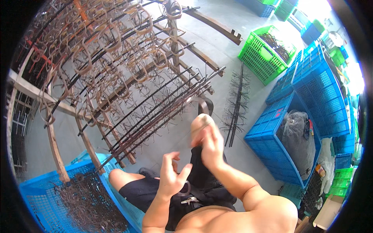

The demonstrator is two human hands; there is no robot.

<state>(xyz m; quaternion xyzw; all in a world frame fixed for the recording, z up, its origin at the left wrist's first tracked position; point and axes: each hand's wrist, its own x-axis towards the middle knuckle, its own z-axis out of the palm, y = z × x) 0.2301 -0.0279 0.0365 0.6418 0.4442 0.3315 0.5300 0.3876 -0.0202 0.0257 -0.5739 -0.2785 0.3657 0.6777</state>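
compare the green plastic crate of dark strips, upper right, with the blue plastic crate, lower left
The green plastic crate stands farther away; the blue plastic crate sits by the person's left knee. The green crate shows whole; the blue crate runs off the picture's lower edge. Both hold tangled thin, dark strips.

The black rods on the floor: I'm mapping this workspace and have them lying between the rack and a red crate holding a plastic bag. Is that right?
One colour is wrong: the head view shows the black rods lying on the floor between the rack and a blue crate, not red, holding a plastic bag.
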